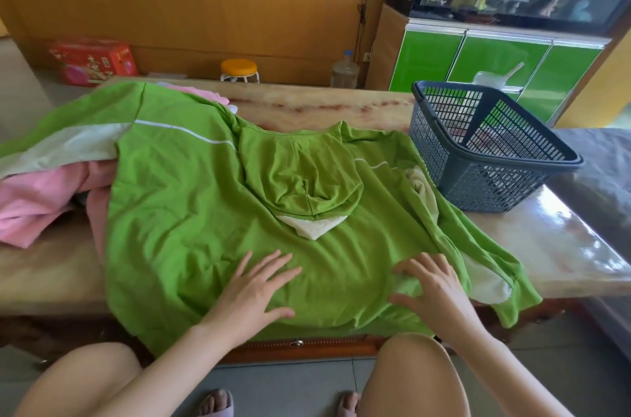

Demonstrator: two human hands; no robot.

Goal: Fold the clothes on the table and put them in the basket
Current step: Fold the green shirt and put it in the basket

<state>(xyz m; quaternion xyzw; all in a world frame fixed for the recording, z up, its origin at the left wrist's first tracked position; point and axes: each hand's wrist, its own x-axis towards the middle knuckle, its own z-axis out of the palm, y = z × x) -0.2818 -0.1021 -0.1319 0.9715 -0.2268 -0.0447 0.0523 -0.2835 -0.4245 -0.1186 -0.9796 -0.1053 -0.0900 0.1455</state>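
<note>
A green hooded top (191, 205) lies spread back-up across the marble table (563, 246), its hood folded down over the back and its hem hanging over the near edge. My left hand (256, 290) rests flat on the lower back of the top, fingers spread. My right hand (433, 290) presses flat on the cloth to the right, fingers straight. The right sleeve is folded inward near the basket. A dark grey plastic basket (444, 150) stands on the table at the right, touching the top's shoulder. Pink clothes (30, 208) lie heaped at the left, partly under the green left sleeve.
Behind the table are a red box (92, 61), a stool with an orange seat (239, 70) and a water bottle (345, 71) on the floor. A green-fronted cabinet (495, 61) with an aquarium on it stands back right. My knees are against the table's near edge.
</note>
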